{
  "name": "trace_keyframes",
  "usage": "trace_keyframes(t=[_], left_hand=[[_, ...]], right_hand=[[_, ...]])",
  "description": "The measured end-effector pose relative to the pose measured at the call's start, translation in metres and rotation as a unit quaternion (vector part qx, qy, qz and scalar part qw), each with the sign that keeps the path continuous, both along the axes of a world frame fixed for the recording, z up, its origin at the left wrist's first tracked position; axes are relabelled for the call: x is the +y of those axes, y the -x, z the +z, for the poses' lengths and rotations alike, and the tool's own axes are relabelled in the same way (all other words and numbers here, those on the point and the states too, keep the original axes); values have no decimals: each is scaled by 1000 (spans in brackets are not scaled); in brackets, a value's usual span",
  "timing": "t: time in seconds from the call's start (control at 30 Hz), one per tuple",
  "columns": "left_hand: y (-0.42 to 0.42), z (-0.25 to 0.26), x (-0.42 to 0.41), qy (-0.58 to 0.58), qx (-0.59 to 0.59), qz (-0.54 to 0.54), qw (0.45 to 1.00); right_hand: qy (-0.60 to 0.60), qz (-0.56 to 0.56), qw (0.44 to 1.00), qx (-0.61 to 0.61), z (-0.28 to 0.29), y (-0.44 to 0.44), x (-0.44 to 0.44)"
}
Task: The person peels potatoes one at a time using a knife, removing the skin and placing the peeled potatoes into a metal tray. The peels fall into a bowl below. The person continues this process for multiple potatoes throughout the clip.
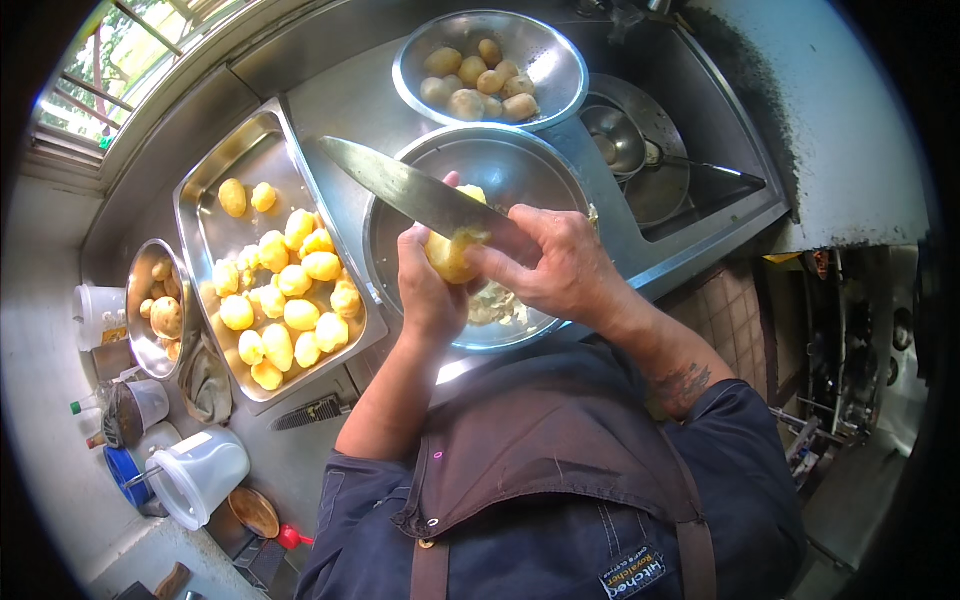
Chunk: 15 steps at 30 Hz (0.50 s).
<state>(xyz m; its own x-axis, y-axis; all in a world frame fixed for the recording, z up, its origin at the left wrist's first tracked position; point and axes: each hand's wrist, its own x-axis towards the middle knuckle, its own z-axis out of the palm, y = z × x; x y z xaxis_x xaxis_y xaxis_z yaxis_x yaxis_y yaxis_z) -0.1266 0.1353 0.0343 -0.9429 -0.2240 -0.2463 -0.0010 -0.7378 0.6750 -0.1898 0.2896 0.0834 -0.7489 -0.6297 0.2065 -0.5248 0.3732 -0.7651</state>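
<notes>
My left hand [433, 296] holds a partly peeled potato [448, 257] above a wide steel bowl [381, 225]. In my right hand [564, 259] is a chef's knife [409, 182], its broad blade lying across the potato and its tip pointing to the upper left. The knife's handle is hidden by the hand. Peelings [495, 306] lie in the bowl below. To the left, a steel tray [196, 225] holds several peeled yellow potatoes [301, 315]. Beyond the bowl stands a perforated steel colander [559, 60] with several unpeeled potatoes [466, 105].
At the right is a sink [731, 135] with a ladle or small strainer [615, 139]. A smaller bowl of potatoes [166, 316], a cloth [206, 382], a dark-bladed knife [309, 412] and a translucent plastic bucket [206, 472] sit at the left.
</notes>
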Motion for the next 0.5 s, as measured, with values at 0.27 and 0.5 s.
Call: trace_keyframes(t=[0.27, 0.5], left_hand=[[3, -50, -16, -20, 70, 10, 997], [5, -19, -24, -77, -35, -4, 996]], right_hand=[[-20, 60, 998, 11, -15, -23, 12], [41, 38, 997, -60, 4, -2, 32]])
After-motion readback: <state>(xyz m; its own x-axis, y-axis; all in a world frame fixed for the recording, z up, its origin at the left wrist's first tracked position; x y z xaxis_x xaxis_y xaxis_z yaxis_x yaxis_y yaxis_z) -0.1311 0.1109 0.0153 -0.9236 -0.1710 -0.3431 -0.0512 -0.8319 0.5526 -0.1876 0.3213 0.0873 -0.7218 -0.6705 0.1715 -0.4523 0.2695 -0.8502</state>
